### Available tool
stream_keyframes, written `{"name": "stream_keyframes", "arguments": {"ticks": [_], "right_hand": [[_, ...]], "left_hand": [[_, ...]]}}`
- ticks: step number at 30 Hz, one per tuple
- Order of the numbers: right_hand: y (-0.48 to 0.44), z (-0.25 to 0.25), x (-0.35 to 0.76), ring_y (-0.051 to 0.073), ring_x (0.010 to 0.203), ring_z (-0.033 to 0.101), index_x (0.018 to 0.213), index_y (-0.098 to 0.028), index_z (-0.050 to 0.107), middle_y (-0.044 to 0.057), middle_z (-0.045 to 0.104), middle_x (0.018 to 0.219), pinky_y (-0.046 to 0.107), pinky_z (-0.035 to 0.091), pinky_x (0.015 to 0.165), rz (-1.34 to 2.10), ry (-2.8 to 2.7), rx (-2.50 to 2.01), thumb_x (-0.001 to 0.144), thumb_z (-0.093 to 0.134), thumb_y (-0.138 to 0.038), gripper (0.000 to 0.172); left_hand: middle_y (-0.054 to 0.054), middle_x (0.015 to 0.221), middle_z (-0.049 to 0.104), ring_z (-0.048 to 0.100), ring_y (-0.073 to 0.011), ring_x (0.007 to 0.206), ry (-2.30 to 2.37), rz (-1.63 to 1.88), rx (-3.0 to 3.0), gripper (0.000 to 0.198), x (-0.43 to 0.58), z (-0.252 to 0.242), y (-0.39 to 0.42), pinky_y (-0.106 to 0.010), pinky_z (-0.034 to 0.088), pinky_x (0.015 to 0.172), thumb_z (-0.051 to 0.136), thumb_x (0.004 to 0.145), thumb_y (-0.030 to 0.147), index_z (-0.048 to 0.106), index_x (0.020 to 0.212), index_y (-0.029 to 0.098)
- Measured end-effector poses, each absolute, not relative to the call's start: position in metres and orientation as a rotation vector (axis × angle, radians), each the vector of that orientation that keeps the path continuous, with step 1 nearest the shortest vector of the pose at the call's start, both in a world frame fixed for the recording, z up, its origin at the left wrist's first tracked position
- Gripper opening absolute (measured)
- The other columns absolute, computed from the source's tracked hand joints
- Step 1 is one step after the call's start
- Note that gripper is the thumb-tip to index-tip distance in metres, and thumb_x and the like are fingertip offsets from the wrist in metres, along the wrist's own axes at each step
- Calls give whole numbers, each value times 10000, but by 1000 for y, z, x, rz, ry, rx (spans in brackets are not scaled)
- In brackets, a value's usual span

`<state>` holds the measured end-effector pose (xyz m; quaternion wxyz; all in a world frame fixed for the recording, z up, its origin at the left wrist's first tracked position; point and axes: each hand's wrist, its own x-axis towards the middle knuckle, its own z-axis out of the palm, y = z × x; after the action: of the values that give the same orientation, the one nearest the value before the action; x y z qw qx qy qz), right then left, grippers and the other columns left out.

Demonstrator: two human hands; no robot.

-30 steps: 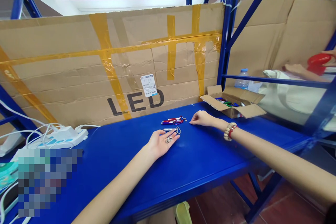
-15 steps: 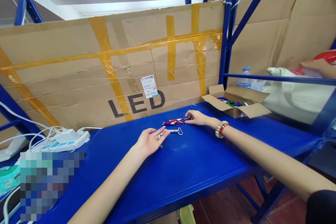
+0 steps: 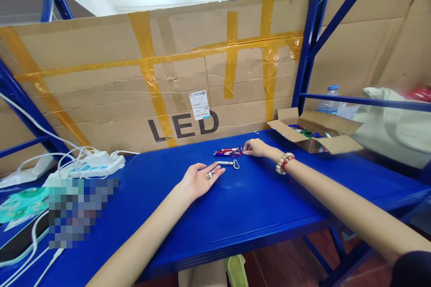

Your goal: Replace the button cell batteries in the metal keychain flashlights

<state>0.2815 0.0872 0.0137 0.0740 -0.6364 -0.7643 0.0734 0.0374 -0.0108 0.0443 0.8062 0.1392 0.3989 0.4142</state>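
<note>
My left hand (image 3: 201, 181) is palm up just above the blue tabletop, fingers extended and loosely cupped. Several small silver button-like pieces (image 3: 210, 175) lie on its fingers. Beyond its fingertips is a silver pen-shaped keychain light (image 3: 226, 163) with a heart-shaped clip. Red and purple keychain lights (image 3: 228, 153) of similar shape lie side by side a little farther back. At their clip end, my right hand (image 3: 256, 147) has thumb and fingertips pinched together low over the table. Whatever is between those fingertips is too small to make out.
An open cardboard box (image 3: 313, 143) of colourful slim items stands at the right. A power strip (image 3: 97, 167) with white cables lies at the left. A taped cardboard panel (image 3: 185, 71) closes the back. Blue rack posts (image 3: 305, 71) rise behind the table (image 3: 188, 237).
The view has swung slightly left. A small silver piece seen below my left fingers is no longer visible. Both hands stay close to the same spots by the keychain lights.
</note>
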Motion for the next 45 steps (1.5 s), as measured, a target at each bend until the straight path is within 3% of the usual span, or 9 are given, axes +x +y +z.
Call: {"name": "stream_keyframes", "arguments": {"ticks": [4,9,14,20,29,34,37,42,45], "right_hand": [[86,15,278,143,844,618,958,-146,624,51,653,964,324,500,782,209,-2309,-1924,868,552,-288,183],[83,12,276,143,664,652,894,-152,681,47,702,748,214,478,620,161,-2274,-1921,819,577,-230,150],[80,8,276,161,762,660,914,-164,691,58,715,857,213,477,649,91,-2270,-1886,798,581,-215,169],[75,11,278,161,651,655,784,-152,714,57,710,729,218,478,602,96,-2280,-1935,754,620,-209,114],[69,9,278,170,773,661,803,-178,701,61,711,817,226,486,677,-10,-2261,-1986,773,631,-238,96],[61,2,272,143,855,619,929,-129,628,57,658,943,334,497,791,-79,-2266,-1971,871,549,-288,187],[54,-3,270,149,873,615,956,-132,617,67,649,967,320,488,786,-126,-2237,-1966,894,511,-262,179],[45,-8,272,215,871,636,965,-116,626,170,651,977,291,463,726,-168,-2123,-2005,898,471,-227,202],[42,-9,273,231,874,642,938,-126,633,161,667,945,291,462,715,-150,-2083,-2009,897,473,-241,202]], "left_hand": [[-189,891,615,652,-296,940,842,904,267,402,38,40,-15,-265,587,594,348,803,71,509,1160,-23],[-237,885,621,649,-325,921,796,929,216,407,41,43,-20,-302,585,555,339,798,64,514,1143,-64],[-224,883,624,651,-315,912,741,951,178,414,43,43,-28,-301,588,560,347,795,67,509,1155,-56],[-194,897,610,657,-290,881,712,934,158,439,50,40,-37,-298,588,556,349,787,74,490,1188,-37],[-189,830,612,639,-313,918,687,911,149,460,65,33,-43,-304,576,531,366,747,68,508,1170,-46],[-195,836,614,640,-309,910,697,895,153,489,75,25,-47,-313,581,560,383,724,63,488,1182,-71],[-187,857,606,640,-309,919,694,891,159,489,75,23,-52,-310,583,564,378,730,66,489,1190,-60],[-187,840,601,626,-325,959,686,906,172,484,71,26,-59,-320,590,577,379,730,63,494,1180,-71],[-194,855,602,624,-329,966,689,916,177,472,69,27,-61,-314,589,562,387,726,64,507,1165,-62]]}}
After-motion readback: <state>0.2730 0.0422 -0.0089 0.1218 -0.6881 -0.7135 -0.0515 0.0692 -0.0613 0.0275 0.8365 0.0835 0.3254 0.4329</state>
